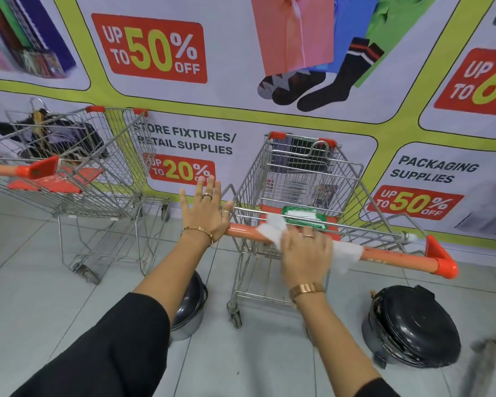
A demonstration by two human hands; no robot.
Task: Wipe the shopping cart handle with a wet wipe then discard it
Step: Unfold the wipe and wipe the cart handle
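Note:
A wire shopping cart [304,179] stands before me with its orange handle [393,257] running from left to lower right. My right hand [305,255] presses a white wet wipe [345,253] flat around the middle of the handle; wipe edges show on both sides of the hand. My left hand [205,212] rests with fingers spread at the handle's left end, its palm edge against the bar. A green and white pack of wipes [304,219] lies on the cart's child seat just behind the handle.
A black lidded bin [413,325] sits on the tiled floor at the lower right, and another dark bin [189,308] stands under my left forearm. A second cart [69,164] holding dark clothing stands at the left. A printed sale banner covers the wall behind.

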